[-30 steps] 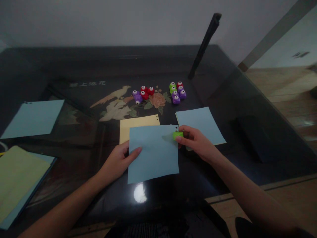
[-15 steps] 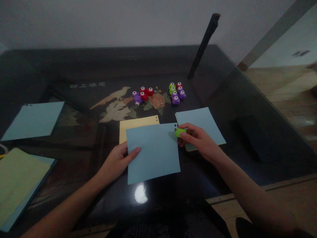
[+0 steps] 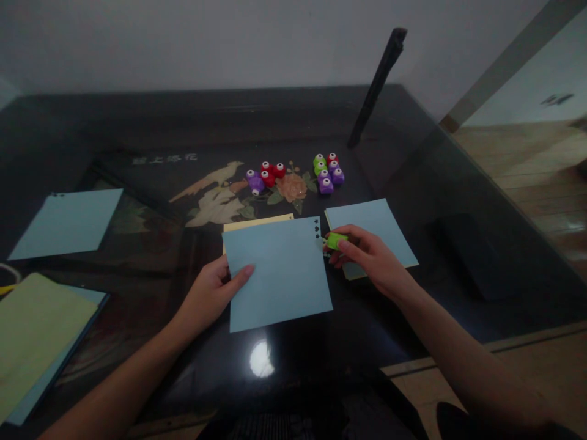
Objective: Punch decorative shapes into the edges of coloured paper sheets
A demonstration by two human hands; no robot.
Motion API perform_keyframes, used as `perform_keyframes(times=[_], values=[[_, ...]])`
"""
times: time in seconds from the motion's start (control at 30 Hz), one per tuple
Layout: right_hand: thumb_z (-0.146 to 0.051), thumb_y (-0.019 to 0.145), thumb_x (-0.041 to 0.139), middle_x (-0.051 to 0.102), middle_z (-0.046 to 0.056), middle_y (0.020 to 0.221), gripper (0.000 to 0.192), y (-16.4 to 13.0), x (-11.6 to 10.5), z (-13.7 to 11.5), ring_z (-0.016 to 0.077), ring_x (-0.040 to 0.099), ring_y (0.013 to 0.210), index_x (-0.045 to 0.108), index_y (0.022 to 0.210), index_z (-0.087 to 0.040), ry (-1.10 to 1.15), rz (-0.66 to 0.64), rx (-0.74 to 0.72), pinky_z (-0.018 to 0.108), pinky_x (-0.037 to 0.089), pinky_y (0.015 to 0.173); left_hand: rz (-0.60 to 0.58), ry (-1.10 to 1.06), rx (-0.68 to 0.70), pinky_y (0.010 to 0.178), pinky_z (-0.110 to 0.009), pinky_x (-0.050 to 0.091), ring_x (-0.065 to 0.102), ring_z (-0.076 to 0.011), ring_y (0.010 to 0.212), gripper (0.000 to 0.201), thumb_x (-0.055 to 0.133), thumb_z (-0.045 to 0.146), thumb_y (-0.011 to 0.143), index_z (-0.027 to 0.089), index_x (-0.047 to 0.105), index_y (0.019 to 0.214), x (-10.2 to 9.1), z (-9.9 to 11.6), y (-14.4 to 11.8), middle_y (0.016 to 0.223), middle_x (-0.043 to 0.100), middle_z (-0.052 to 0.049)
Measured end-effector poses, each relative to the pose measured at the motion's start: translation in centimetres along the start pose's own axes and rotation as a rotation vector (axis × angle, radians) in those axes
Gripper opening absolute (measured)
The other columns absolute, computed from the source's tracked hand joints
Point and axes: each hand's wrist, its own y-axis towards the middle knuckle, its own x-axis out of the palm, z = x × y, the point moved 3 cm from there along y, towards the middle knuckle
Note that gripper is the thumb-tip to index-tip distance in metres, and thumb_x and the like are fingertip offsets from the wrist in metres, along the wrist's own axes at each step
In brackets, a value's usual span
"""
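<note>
1. The dark glossy tabletop (image 3: 137, 122) fills most of the view; a picture of a bird and flowers is under its surface.
2. At the far left edge lies a stack of paper (image 3: 36, 330) with a yellow-green sheet on top.
3. Another light blue sheet (image 3: 66, 223) lies alone at the left, well apart from the hands.
4. In the middle is the blue sheet (image 3: 277, 275). It covers almost all of a yellow sheet (image 3: 257, 223), of which only the far edge shows.
5. A small pile of blue paper (image 3: 371, 223) lies at the right, partly under the right hand.
6. The left hand (image 3: 208, 299) holds the blue sheet at its left edge, thumb on top, grip closed on the paper.
7. The right hand (image 3: 371, 260) has its grip clamped on a small green punch (image 3: 335, 241), which sits at the right edge of the blue sheet, near the far corner.
8. Small punched shapes (image 3: 317, 228) show in that corner.
9. Further back stand two groups of small punches: red and purple ones (image 3: 265, 176), and green, red and purple ones (image 3: 328, 170).
</note>
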Motion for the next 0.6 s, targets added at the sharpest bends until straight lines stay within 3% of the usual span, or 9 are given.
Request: perform_keyframes(times=[0.33,0.6], values=[[-0.051,0.079,0.063,0.068,0.006,0.087,0.037,0.22,-0.58,0.33,0.0143,0.064,0.067,0.061,0.095,-0.017,0.033,0.046,-0.023,0.027,0.050,0.057,0.023,-0.114,-0.007,0.055,-0.031,0.057,0.070,-0.0230,0.066,0.038,0.071,0.041,0.070,0.015,0.060,0.096,-0.63,0.04,0.41,0.083,0.075,-0.009],[-0.061,0.082,0.053,0.071,0.008,0.086,0.046,0.25,-0.51,0.47,0.0155,0.065,0.064,0.062,0.093,-0.017,0.194,-0.005,0.043,0.028,0.049,0.058,0.048,-0.118,0.026,0.058,-0.032,0.057,0.070,-0.0247,0.069,0.048,0.073,0.046,0.069,0.014,0.060,0.102,-0.93,-0.15,0.54,0.085,0.075,-0.009]])
